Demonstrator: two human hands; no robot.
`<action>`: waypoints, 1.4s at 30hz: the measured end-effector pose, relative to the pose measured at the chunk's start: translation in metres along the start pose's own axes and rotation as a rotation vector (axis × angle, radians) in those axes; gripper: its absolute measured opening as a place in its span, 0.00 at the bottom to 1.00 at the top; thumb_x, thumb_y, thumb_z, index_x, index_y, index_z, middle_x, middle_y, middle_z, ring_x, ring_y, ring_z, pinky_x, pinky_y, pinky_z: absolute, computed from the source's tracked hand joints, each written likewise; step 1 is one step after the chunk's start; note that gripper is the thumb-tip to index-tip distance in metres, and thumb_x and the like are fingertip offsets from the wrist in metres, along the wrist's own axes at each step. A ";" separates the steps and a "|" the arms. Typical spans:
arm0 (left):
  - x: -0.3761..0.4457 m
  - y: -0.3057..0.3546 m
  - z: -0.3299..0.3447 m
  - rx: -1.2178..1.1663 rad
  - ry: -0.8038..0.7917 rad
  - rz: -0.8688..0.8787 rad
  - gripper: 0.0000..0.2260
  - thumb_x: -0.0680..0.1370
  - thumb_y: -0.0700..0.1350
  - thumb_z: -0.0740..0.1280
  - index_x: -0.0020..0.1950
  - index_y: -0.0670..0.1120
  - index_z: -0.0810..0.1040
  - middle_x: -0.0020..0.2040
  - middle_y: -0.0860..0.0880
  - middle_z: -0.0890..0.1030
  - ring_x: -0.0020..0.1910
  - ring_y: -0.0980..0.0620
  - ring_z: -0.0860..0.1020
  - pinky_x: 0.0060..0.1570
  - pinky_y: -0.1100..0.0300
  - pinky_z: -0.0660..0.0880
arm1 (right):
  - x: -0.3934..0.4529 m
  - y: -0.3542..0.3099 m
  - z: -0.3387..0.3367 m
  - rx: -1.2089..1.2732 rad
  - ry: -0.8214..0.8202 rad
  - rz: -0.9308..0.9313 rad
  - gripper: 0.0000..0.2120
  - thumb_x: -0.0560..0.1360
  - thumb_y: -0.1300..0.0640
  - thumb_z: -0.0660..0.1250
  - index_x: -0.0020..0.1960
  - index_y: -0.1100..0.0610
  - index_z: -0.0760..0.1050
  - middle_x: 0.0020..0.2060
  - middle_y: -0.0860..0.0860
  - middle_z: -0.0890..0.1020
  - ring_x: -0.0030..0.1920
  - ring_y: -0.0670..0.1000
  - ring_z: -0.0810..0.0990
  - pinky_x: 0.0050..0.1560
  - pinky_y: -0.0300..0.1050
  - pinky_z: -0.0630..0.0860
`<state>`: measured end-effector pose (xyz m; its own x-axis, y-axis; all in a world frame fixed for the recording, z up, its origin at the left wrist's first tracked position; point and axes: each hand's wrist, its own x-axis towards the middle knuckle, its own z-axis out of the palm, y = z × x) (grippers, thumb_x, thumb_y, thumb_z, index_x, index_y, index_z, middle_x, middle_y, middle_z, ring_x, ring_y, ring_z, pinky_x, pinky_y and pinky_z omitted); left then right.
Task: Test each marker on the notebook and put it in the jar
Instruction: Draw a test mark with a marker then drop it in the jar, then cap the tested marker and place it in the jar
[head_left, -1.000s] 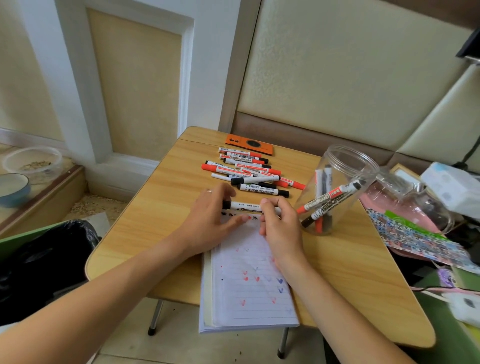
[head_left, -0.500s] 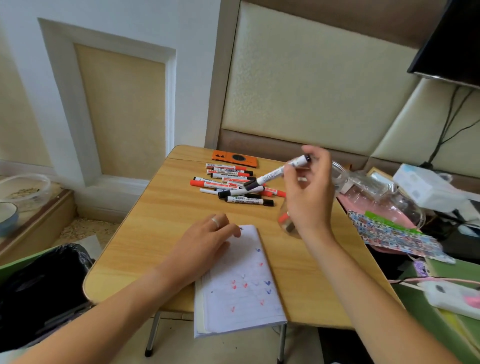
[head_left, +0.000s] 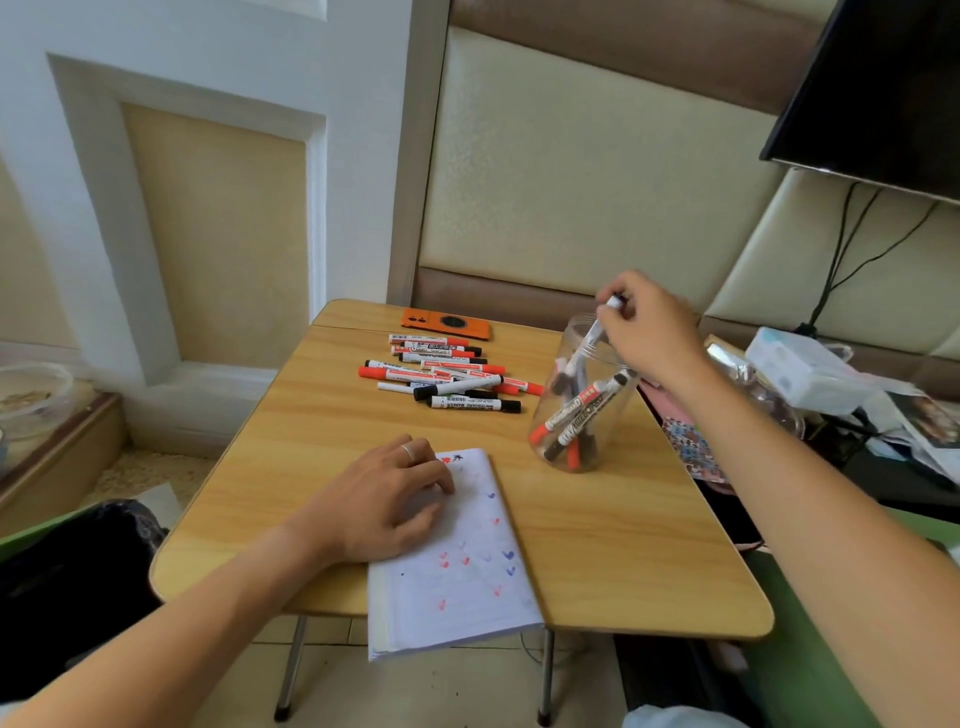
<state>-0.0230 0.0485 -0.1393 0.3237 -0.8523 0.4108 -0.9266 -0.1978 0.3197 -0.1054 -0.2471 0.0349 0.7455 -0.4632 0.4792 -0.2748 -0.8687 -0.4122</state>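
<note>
Since 1 s ago the right hand has carried the tested marker from the notebook over to the jar. It now pinches the marker's top end between thumb and fingertips, with the lower part already through the jar mouth. Reads as: test on this marker done, drop-in nearly complete, release still pending.

Left hand hasn't moved: lies flat on the notebook's upper left, fingers relaxed, holding nothing, pinning the page.

Relative to the jar:
- Held marker: inside the mouth, tilted, tip down among the markers already stored there.
- Right hand: directly above the rim.
- Untested marker pile: just left of the jar on the counter, well apart from both hands.
- Notebook: in front and left of the jar, hanging off the counter's near edge.
- Orange phone: behind the pile, far-left of the jar.

Judgement: plenty of markers left; next pick is from the pile.
</note>
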 end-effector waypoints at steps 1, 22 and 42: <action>0.000 0.000 0.000 0.006 -0.002 0.001 0.10 0.77 0.53 0.64 0.58 0.55 0.77 0.53 0.55 0.73 0.52 0.56 0.71 0.55 0.57 0.72 | -0.003 0.000 0.003 -0.045 -0.090 -0.006 0.08 0.82 0.53 0.64 0.52 0.54 0.81 0.41 0.52 0.84 0.47 0.56 0.82 0.46 0.47 0.74; 0.011 -0.013 0.000 0.077 -0.047 -0.100 0.17 0.78 0.62 0.58 0.62 0.59 0.76 0.58 0.54 0.73 0.58 0.54 0.69 0.59 0.51 0.72 | -0.015 -0.022 0.020 -0.290 -0.084 -0.091 0.21 0.84 0.39 0.56 0.46 0.55 0.74 0.45 0.52 0.77 0.46 0.56 0.77 0.45 0.49 0.72; 0.024 -0.034 -0.002 0.027 0.021 0.116 0.08 0.80 0.51 0.67 0.56 0.53 0.82 0.54 0.54 0.80 0.51 0.52 0.76 0.52 0.54 0.76 | -0.026 -0.024 0.167 -0.432 -0.347 -0.290 0.10 0.80 0.63 0.65 0.59 0.54 0.79 0.55 0.51 0.81 0.52 0.52 0.78 0.43 0.46 0.71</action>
<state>0.0167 0.0353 -0.1387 0.2176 -0.8599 0.4619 -0.9629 -0.1117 0.2456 -0.0169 -0.1852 -0.0967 0.9605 -0.1766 0.2152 -0.1981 -0.9767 0.0827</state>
